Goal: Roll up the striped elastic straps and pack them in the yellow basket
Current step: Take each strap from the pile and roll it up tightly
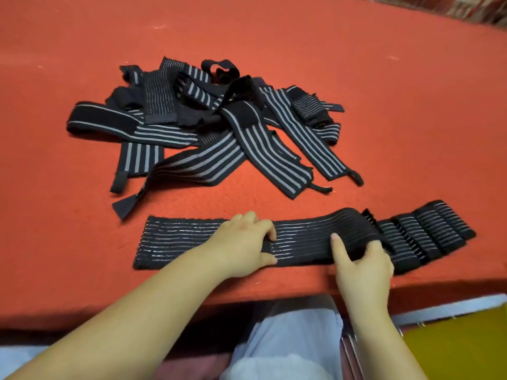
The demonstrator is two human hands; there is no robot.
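Red felt table is stretching across the room, and a tangled pile of straps is sitting mid-table, too jumbled to count. Nearer the edge, one long striped strap is lying flat, black with thin pale lines, its right end bunching into folds. The left hand is pressing on it, fingers curled at the middle; the right hand is pinching the strap, forefinger straight. A yellow basket is peeking in below the table, bottom right.

The yellow basket is cut off at the corner — the pile's lower straps lie buried.
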